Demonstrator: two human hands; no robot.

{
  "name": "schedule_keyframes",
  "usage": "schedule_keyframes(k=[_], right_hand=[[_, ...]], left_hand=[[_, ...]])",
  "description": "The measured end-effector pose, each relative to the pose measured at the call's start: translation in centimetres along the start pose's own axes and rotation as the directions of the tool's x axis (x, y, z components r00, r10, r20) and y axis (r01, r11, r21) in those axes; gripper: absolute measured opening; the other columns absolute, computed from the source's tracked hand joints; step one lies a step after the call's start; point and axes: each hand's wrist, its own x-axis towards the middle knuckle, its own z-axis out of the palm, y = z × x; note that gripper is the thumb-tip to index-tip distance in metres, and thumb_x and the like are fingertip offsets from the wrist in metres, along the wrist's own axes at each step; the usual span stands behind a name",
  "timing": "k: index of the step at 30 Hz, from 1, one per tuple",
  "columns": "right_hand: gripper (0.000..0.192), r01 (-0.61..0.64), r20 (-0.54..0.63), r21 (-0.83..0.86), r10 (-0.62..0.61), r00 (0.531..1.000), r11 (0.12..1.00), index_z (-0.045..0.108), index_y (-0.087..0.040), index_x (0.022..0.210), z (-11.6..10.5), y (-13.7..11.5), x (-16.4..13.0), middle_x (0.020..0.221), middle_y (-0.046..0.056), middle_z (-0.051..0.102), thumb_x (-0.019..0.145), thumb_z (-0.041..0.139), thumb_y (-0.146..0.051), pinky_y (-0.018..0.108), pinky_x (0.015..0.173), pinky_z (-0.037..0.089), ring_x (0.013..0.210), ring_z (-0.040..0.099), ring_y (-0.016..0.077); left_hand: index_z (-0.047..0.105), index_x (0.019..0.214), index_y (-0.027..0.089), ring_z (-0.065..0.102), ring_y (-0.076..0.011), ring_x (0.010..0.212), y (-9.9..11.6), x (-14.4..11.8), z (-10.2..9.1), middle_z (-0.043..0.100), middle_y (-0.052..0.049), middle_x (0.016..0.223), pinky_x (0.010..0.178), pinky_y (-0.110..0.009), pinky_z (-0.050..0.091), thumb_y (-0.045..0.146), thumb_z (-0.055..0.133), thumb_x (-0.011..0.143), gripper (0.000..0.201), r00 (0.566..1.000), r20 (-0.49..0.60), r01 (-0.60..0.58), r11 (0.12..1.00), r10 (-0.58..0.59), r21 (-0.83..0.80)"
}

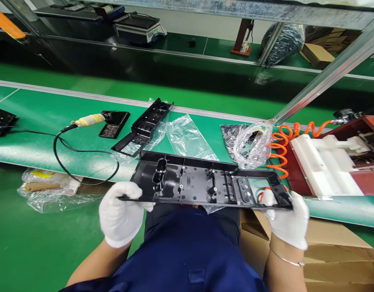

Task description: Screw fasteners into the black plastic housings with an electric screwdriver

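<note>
Above the lap, left hand (121,217) and right hand (288,219) grip one black panel (205,182)

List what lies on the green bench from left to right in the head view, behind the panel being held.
Black cable → yellow-taped tool handle → small black plate → long black housing → empty clear bag → bagged black parts → orange coiled hose → white-and-red fixture.

Head camera looks down (close).
</note>
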Motion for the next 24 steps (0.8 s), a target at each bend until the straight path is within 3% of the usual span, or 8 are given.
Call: schedule_keyframes(k=[5, 12, 19, 24], right_hand=[[0.060, 0.064, 0.039, 0.024, -0.065, 0.997, 0.998, 0.061, -0.014, 0.056, -0.5, -2.4, -1.5, 0.047, 0.009, 0.050, 0.063, 0.066, -0.073, 0.031, 0.039, 0.038, 0.036, 0.042, 0.0150], [0.057, 0.041, -0.092, 0.025, -0.038, 0.995, 0.999, 0.065, -0.015, 0.061, -0.3, -2.3, -2.7, 0.049, 0.008, 0.050, 0.058, 0.069, -0.072, 0.034, 0.034, 0.035, 0.034, 0.041, 0.0181], [0.057, 0.007, -0.211, 0.053, 0.004, 0.978, 0.999, 0.058, -0.015, 0.056, -0.4, -2.3, -2.9, 0.049, 0.007, 0.047, 0.052, 0.072, -0.070, 0.034, 0.036, 0.038, 0.040, 0.045, 0.0180], [0.062, -0.028, -0.186, 0.003, 0.028, 0.982, 1.000, 0.049, -0.014, 0.050, 0.4, -3.1, -3.1, 0.046, 0.010, 0.047, 0.050, 0.072, -0.072, 0.035, 0.037, 0.039, 0.035, 0.043, 0.0191]], left_hand=[[0.067, 0.062, 0.016, 0.053, -0.0144, 0.030, -0.7, 0.4, 0.2, 0.060, 0.002, 0.053, 0.027, -0.026, 0.047, 0.062, 0.092, 0.062, 0.052, 0.997, -0.079, 0.002, 0.998, -0.007, -0.058], [0.064, 0.066, 0.018, 0.052, -0.0143, 0.030, -1.1, 0.4, -0.3, 0.057, 0.004, 0.051, 0.029, -0.025, 0.046, 0.063, 0.085, 0.072, 0.049, 0.999, -0.048, -0.025, 0.998, 0.023, -0.050], [0.062, 0.067, 0.017, 0.052, -0.0126, 0.033, -0.9, 0.4, -0.5, 0.055, 0.004, 0.051, 0.032, -0.024, 0.047, 0.064, 0.084, 0.073, 0.052, 1.000, -0.029, 0.003, 0.998, -0.005, -0.064], [0.067, 0.068, 0.017, 0.054, -0.0129, 0.034, -0.6, 0.3, -0.6, 0.057, 0.003, 0.050, 0.034, -0.022, 0.049, 0.060, 0.085, 0.075, 0.047, 1.000, -0.002, 0.016, 0.996, -0.017, -0.090]])
